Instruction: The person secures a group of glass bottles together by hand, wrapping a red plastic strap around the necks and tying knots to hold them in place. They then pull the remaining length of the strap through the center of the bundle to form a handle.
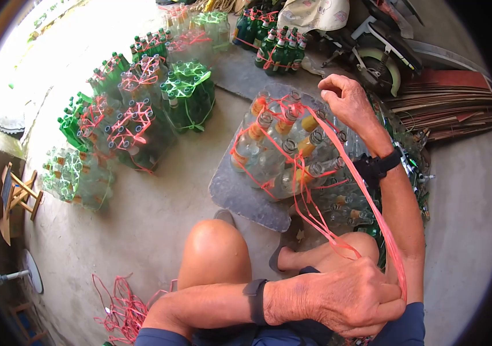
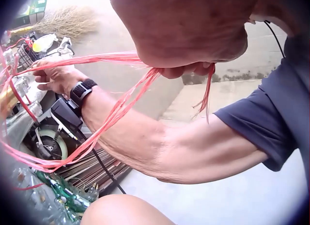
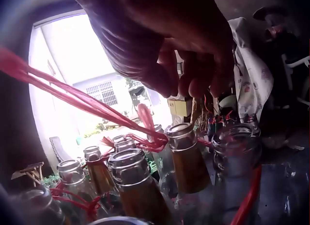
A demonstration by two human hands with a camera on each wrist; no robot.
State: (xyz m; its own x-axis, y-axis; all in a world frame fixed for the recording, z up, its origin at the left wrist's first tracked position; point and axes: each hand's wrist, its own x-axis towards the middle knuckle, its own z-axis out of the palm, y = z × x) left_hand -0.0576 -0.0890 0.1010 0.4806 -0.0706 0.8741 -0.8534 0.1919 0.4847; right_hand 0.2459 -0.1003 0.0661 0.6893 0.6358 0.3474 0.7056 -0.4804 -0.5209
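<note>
A bundle of clear glass bottles [image 1: 280, 144] stands on a dark mat, their necks laced together with red plastic twine [image 1: 349, 155]. My left hand [image 1: 349, 294] grips several strands of this twine, which run taut from the far side of the bundle; a frayed end hangs below the fist in the left wrist view. Thinner strands also lead from the near bottles to that hand. Above the far right of the bundle, my right hand [image 1: 347, 101] hovers with fingers loosely bent and nothing between them. In the right wrist view it hangs over the bottle mouths [image 3: 181, 130].
Tied bundles of clear and green bottles [image 1: 136, 121] stand at the left and back. Loose bottles [image 1: 349, 210] lie right of the mat [image 1: 246, 205]. A scooter [image 1: 373, 63] and stacked brown sheets [image 1: 442, 104] are at the right. Tangled red twine [image 1: 122, 308] lies bottom left.
</note>
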